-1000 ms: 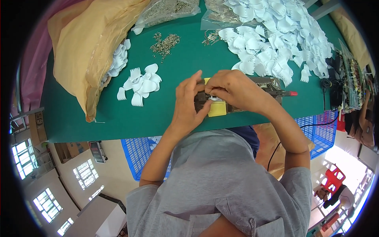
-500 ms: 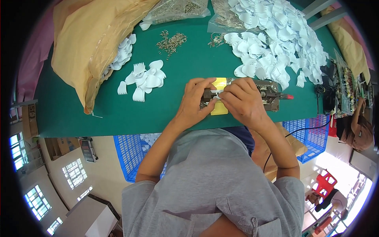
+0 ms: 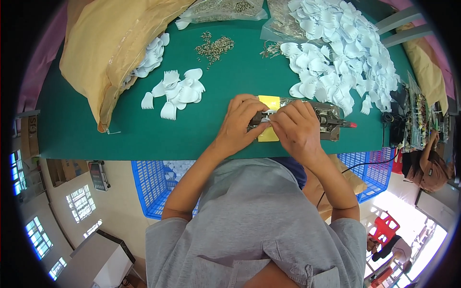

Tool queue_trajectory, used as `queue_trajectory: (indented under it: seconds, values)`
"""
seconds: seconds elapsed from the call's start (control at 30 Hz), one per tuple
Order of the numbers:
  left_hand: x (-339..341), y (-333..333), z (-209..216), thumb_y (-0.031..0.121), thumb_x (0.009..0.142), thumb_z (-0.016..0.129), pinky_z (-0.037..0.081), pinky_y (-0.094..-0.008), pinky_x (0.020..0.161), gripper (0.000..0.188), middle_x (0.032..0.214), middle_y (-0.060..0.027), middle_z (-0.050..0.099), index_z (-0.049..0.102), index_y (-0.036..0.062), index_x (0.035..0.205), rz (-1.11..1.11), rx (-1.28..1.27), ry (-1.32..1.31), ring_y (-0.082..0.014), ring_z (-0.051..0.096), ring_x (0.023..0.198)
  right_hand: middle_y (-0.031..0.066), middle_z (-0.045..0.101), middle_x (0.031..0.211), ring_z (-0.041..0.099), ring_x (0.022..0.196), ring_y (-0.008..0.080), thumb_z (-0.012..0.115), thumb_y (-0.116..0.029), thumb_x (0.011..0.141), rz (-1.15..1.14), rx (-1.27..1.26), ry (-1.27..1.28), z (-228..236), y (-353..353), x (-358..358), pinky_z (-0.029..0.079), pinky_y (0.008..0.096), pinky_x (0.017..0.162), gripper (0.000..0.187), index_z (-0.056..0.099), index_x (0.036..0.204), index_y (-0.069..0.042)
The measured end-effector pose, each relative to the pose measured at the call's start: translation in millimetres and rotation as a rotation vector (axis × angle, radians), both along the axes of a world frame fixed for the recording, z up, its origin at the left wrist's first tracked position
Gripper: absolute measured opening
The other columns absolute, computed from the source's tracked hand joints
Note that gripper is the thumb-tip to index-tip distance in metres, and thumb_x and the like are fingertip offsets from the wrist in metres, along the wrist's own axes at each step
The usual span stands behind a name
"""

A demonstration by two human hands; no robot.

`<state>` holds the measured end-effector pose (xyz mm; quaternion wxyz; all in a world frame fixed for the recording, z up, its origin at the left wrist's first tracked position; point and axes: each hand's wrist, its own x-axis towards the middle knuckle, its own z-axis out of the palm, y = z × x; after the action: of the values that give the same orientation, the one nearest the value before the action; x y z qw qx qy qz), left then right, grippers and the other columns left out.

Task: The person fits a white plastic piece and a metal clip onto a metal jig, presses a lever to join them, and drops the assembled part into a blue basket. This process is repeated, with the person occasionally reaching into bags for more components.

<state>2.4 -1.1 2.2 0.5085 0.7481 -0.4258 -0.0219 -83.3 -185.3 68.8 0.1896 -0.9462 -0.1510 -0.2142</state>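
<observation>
My left hand [image 3: 241, 120] and my right hand [image 3: 298, 127] meet over a dark metal hand fixture [image 3: 329, 126] with a red-tipped lever, near the table's front edge. Between the fingertips is a small white plastic piece [image 3: 270, 113], mostly covered. The left thumb and fingers are closed round its left side. Pinched together at its right side, the right fingertips hide whatever they hold. Yellow tape or card [image 3: 268, 135] crosses the fixture beneath the hands. Several white toothed plastic pieces [image 3: 182, 93] lie left of my left hand.
A large heap of white toothed pieces [image 3: 336, 57] covers the right back of the green table [image 3: 129, 139]. Small metal parts [image 3: 214, 48] lie at the back, near clear bags [image 3: 225, 12]. A tan sack [image 3: 110, 53] stands left. Blue baskets [image 3: 149, 192] sit below the table edge.
The view has shifted slightly. Both hands stay at the fixture; the right fingers have drawn in and bent more at the white piece.
</observation>
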Motion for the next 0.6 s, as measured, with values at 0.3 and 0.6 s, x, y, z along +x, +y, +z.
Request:
queue_trajectory:
  seconds: [0.3, 0.6]
  values:
    - [-1.3, 0.6, 1.7, 0.01, 0.079, 0.087, 0.05, -0.0413, 0.101, 0.039, 0.114, -0.0086, 0.068, 0.069, 0.0076, 0.112, 0.04, 0.006, 0.033, -0.0311, 0.059, 0.12, 0.003, 0.065, 0.092, 0.06, 0.086, 0.0248, 0.082, -0.008, 0.079, 0.029, 0.094, -0.007, -7.4, -10.9, -1.8, 0.047, 0.0387, 0.074, 0.02, 0.071, 0.096, -0.009]
    - [-0.4, 0.2, 1.6, 0.011, 0.078, 0.088, 0.05, -0.0413, 0.1, 0.039, 0.114, -0.0087, 0.068, 0.068, 0.0073, 0.112, 0.024, 0.021, 0.058, -0.0313, 0.059, 0.12, 0.0058, 0.068, 0.099, 0.062, 0.095, 0.027, 0.083, -0.01, 0.08, -0.107, 0.147, 0.053, -4.6, -6.8, -1.5, 0.047, 0.0405, 0.081, 0.025, 0.074, 0.102, -0.005]
